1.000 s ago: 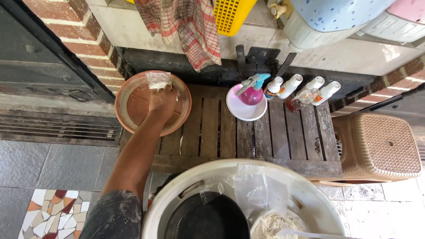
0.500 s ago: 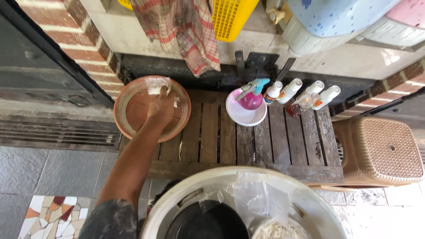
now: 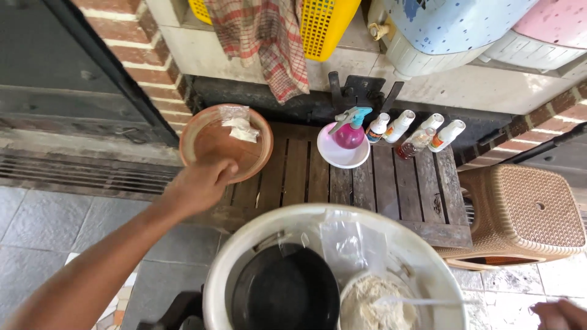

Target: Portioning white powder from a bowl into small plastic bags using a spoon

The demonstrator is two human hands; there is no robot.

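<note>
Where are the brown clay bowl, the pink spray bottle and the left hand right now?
brown clay bowl (image 3: 211, 142): head view, bare inner floor.
pink spray bottle (image 3: 349, 135): head view, pink body.
left hand (image 3: 199, 184): head view, back of the hand, at the bowl's near rim.

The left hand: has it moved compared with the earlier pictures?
Yes. The left hand has drawn back toward the person, from inside the brown clay bowl to its near rim, away from the small plastic bags lying in it.

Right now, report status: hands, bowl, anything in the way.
Left hand at near rim of brown bowl, grip unclear. Right hand barely in view. Small plastic packets lie in bowl. Nothing blocking.
</note>
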